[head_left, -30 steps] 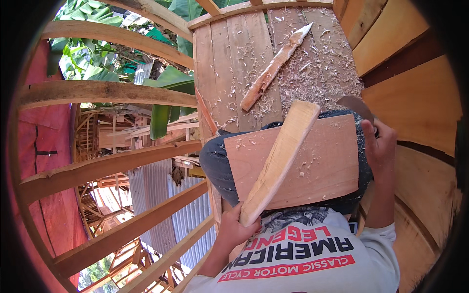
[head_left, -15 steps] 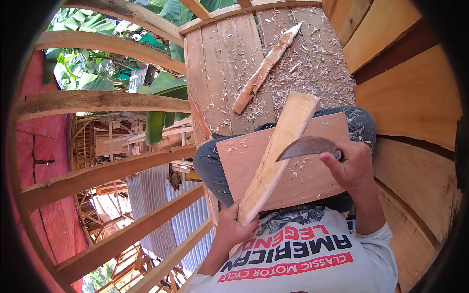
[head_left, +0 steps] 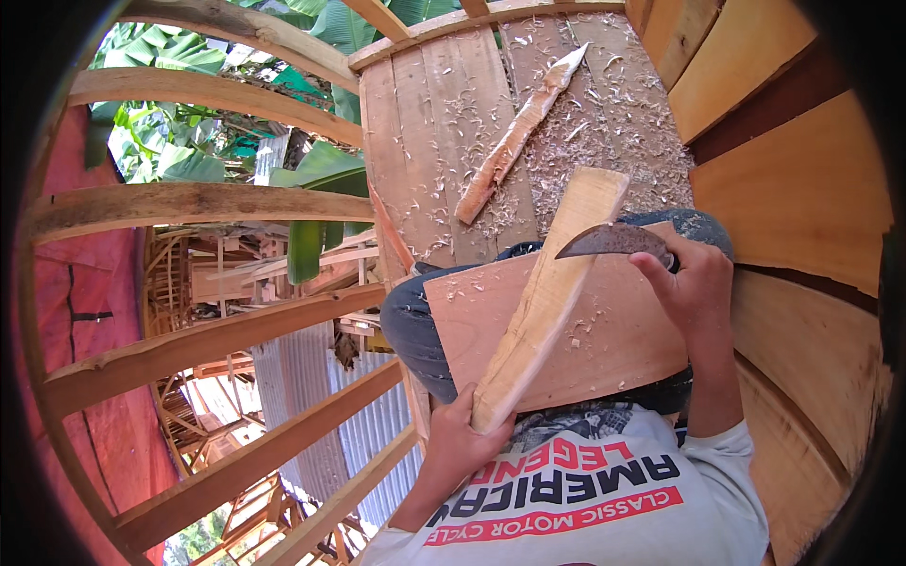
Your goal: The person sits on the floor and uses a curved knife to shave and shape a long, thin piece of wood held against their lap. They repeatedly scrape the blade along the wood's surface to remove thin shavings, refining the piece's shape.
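A long pale piece of wood slants up and away from me above my lap. Its near end is gripped by my left hand. My right hand is closed round the handle of a curved, dark-bladed knife, most of the handle being hidden in the fist. The blade lies across the upper part of the wood, its tip pointing left. Beneath them, a flat reddish board with a few shavings rests over my thighs.
A rough pointed stick lies on the plank floor among many wood shavings. Slatted wooden rails run along the left, with banana leaves and corrugated metal sheets beyond. Wide wall boards stand close on the right.
My right hand and the knife have moved up along the wood, away from me. The wood and my left hand have shifted slightly to the right.
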A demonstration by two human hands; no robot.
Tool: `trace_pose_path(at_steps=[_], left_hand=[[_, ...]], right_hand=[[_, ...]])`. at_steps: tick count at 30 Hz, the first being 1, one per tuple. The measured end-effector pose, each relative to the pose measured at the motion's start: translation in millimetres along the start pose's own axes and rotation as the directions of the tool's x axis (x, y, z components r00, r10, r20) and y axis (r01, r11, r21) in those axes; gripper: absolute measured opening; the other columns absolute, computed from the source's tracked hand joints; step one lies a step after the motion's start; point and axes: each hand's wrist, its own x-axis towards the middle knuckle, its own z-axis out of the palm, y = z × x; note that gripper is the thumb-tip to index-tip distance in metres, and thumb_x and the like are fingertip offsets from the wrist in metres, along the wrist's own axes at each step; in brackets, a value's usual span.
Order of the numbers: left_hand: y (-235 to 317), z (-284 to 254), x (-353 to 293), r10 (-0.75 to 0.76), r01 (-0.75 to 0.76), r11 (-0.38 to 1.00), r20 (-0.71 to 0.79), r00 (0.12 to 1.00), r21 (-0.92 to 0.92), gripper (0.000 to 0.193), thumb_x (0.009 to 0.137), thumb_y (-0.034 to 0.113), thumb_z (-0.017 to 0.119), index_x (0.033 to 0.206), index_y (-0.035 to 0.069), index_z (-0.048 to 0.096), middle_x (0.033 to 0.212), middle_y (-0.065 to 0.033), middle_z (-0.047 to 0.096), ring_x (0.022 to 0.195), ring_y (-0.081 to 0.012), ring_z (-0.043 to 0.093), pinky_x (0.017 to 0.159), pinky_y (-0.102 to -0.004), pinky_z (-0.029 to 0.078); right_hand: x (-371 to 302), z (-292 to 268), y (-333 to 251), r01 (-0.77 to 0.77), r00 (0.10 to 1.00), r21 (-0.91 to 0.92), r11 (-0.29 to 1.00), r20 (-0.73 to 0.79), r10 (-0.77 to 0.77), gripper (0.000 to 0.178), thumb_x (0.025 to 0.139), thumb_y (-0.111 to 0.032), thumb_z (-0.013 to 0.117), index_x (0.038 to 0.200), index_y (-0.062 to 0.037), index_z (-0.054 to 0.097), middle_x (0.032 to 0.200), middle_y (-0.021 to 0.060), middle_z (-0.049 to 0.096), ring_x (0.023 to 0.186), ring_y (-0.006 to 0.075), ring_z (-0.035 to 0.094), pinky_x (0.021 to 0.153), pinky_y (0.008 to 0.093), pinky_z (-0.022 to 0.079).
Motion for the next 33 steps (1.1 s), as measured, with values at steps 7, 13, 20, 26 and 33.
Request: trace_pose_path(at_steps=[7, 13, 20, 26, 33], left_hand=[[-0.5, -3.5, 6.1, 0.024, -0.023, 0.996, -0.016, 1.0, 0.086, 0.039, 0.069, 0.01, 0.073, 0.103, -0.003, 0.061, 0.082, -0.0155, 0.069, 0.076, -0.0188, 0.069, 0.065, -0.0282, 0.051], [-7.0, 2.1, 3.2, 0.111, -0.106, 0.987, -0.043, 0.993, 0.12, 0.036, 0.068, 0.012, 0.074, 0.099, -0.002, 0.062, 0.079, -0.0158, 0.068, 0.073, -0.0204, 0.069, 0.063, -0.0282, 0.051], [1.3, -2.5, 13.5, 0.137, -0.133, 0.977, -0.014, 0.99, 0.164, 0.046, 0.068, 0.032, 0.079, 0.091, -0.003, 0.06, 0.067, -0.0192, 0.064, 0.061, -0.0325, 0.066, 0.058, -0.0362, 0.051], [28.5, -13.1, 24.8, 0.116, -0.107, 0.988, -0.079, 0.99, 0.114, 0.054, 0.069, 0.031, 0.082, 0.1, -0.005, 0.056, 0.081, -0.0216, 0.066, 0.075, -0.0301, 0.068, 0.065, -0.0349, 0.051], [54.8, -0.6, 35.7, 0.176, -0.174, 0.984, 0.051, 0.983, -0.044, 0.056, 0.074, 0.03, 0.078, 0.11, -0.006, 0.053, 0.089, -0.0245, 0.064, 0.08, -0.0291, 0.067, 0.067, -0.0339, 0.05]], right_hand=[[-0.3, 1.7, -3.4, 0.051, 0.999, -0.01, 0.999, 0.009, -0.051, 0.053, 0.081, -0.055, 0.062, 0.072, -0.0032, 0.066, 0.057, 0.0155, 0.057, 0.055, 0.0336, 0.06, 0.05, 0.039, 0.045], [10.0, -17.5, 3.2, -0.13, 0.992, 0.242, 0.962, 0.028, 0.127, 0.051, 0.09, -0.045, 0.057, 0.073, 0.0033, 0.059, 0.052, 0.019, 0.047, 0.044, 0.031, 0.045, 0.047, 0.0375, 0.037], [-3.4, -0.7, 13.4, -0.309, 0.95, 0.307, 0.9, 0.061, 0.305, 0.038, 0.09, -0.03, 0.061, 0.07, 0.0019, 0.056, 0.05, 0.0041, 0.04, 0.048, 0.0071, 0.037, 0.044, 0.0293, 0.031], [-25.4, 16.5, 14.8, -0.457, 0.889, 0.577, 0.676, 0.304, 0.341, 0.036, 0.09, -0.025, 0.063, 0.063, -0.0043, 0.051, 0.051, -0.0064, 0.037, 0.046, 0.0022, 0.034, 0.042, 0.0232, 0.027], [-41.9, 22.3, -44.7, -0.501, 0.865, 0.833, 0.236, 0.491, 0.105, 0.023, 0.093, -0.024, 0.06, 0.087, -0.0023, 0.054, 0.047, -0.0027, 0.039, 0.036, 0.0069, 0.037, 0.036, 0.0235, 0.031]])
